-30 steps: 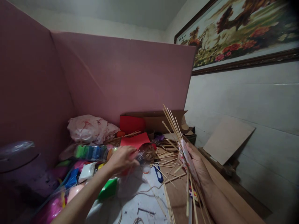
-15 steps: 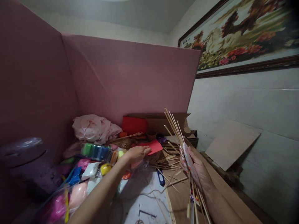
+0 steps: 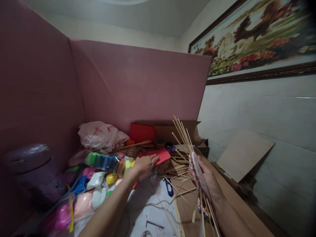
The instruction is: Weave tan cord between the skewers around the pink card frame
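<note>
My right hand (image 3: 208, 179) is closed round a bundle of thin wooden sticks (image 3: 184, 135) that fan up and to the left, with a patterned strip (image 3: 197, 168) held against them. My left hand (image 3: 144, 163) reaches forward with its fingers stretched flat. It rests on a clear plastic bag (image 3: 150, 176) at the edge of a red paper sheet (image 3: 160, 154), beside a ball of brown twine (image 3: 161, 168). It holds nothing that I can see.
More loose sticks (image 3: 177, 171) and blue scissors (image 3: 169, 187) lie on the table. Coloured clay packets (image 3: 101, 161), a crumpled pink-white bag (image 3: 101, 135) and a purple lidded container (image 3: 29, 164) crowd the left. A cardboard box (image 3: 172, 130) stands behind; pink boards (image 3: 138, 85) wall the desk.
My left hand has moved from the plastic bag near the middle forward toward the red paper and its fingers have opened flat. My right hand has kept the sticks almost still.
</note>
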### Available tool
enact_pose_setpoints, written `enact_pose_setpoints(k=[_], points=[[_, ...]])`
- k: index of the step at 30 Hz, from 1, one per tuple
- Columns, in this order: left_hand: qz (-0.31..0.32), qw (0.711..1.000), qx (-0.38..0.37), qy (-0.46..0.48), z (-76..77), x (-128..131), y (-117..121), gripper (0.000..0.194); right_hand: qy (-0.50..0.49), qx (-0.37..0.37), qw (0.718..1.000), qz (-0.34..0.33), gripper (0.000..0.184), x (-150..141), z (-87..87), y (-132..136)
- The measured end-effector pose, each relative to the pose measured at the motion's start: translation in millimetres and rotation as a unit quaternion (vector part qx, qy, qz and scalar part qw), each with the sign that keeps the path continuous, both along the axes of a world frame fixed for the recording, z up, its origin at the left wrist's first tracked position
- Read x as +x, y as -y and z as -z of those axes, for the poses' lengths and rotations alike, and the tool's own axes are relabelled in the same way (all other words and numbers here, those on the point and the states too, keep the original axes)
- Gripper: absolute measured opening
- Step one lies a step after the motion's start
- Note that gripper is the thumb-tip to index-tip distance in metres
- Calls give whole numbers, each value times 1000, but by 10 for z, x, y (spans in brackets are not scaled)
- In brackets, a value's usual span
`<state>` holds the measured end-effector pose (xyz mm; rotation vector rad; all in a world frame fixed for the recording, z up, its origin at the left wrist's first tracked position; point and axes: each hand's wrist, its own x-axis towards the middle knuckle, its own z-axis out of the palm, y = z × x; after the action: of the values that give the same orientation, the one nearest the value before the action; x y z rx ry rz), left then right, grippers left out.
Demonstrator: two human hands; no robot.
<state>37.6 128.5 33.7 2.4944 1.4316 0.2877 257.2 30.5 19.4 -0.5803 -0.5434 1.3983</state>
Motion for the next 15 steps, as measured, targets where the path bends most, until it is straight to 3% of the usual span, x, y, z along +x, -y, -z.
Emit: enact_pose_setpoints(k=[15], points=[[-58,998,14,-18,64,-35,-267,57,25,-9,999,23,24,-25,-53,22]])
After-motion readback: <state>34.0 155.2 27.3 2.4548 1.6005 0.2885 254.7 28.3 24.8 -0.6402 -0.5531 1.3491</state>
